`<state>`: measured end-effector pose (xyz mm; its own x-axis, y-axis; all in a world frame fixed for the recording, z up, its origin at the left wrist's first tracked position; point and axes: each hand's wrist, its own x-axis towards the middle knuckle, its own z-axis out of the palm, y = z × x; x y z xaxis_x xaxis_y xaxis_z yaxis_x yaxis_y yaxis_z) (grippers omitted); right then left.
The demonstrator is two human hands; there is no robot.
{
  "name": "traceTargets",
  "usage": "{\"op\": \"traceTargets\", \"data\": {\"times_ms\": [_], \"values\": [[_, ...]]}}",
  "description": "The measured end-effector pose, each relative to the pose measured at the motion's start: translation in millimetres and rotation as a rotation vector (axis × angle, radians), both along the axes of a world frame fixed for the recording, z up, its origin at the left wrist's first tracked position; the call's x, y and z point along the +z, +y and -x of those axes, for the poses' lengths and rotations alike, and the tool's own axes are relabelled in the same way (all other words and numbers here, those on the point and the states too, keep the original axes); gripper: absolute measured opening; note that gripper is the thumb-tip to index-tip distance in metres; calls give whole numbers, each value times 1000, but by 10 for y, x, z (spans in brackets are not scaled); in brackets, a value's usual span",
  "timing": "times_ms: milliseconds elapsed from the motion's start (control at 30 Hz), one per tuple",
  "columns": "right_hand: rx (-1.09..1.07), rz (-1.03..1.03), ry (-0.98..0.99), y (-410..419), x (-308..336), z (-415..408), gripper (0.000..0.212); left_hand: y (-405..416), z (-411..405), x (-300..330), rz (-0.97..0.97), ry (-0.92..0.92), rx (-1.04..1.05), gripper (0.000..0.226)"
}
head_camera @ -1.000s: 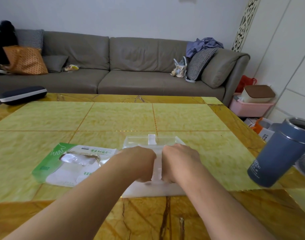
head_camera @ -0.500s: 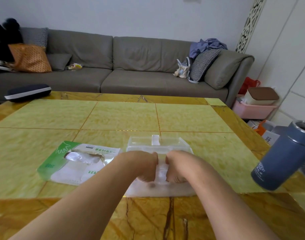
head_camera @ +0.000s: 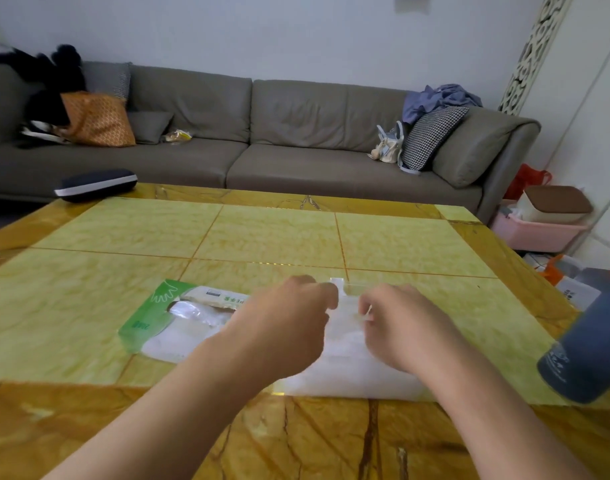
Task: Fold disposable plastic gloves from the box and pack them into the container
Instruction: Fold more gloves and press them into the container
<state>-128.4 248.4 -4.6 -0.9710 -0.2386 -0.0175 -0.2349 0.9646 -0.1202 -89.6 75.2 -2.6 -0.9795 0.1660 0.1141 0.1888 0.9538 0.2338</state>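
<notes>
Glossy polished stone desk [head_camera: 89,306]; thin translucent plastic glove [head_camera: 345,368]; shiny plastic glove pack [head_camera: 151,320]; matt grey sofa [head_camera: 296,133].

Glove pack [head_camera: 179,315]: green and white, white hand outline on the green corner. Print reads upside down from this view; "PE" legible on the white strip, digits on the green side too blurred. Flask [head_camera: 589,351]: pale lettering near base, unreadable.
</notes>
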Motion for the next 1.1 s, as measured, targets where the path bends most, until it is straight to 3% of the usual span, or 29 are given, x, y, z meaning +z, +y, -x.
{"op": "traceTargets", "data": {"times_ms": [100, 200, 300, 500, 633, 867, 967, 1033, 1100], "values": [[52, 136, 149, -119, -2, -44, 23, -421, -36, -133, -86, 148, 195, 36], [175, 239, 251, -248, -3, -119, 29, -932, -100, -338, -94, 128, 344, 28], [358, 250, 317, -470, -54, -257, 47, -1233, -121, -511, -81, 74, 355, 23], [656, 117, 182, -1013, -374, -483, 49, -1339, -15, -577, -153, 56, 391, 22], [688, 7, 138, -1151, -452, -490, 48, -1310, -3, -561, -177, 77, 361, 20], [684, 30, 115, -1137, -430, -470, 52, -1359, -13, -426, -474, 351, 330, 12], [680, 56, 96, -1131, -412, -487, 56, -1367, -77, -377, -514, 225, 313, 5], [687, 69, 98, -1117, -385, -501, 59, -1370, -130, -389, -403, 132, 297, 12], [690, 71, 97, -1107, -376, -508, 61, -1373, -134, -397, -379, 198, 341, 21]]}}
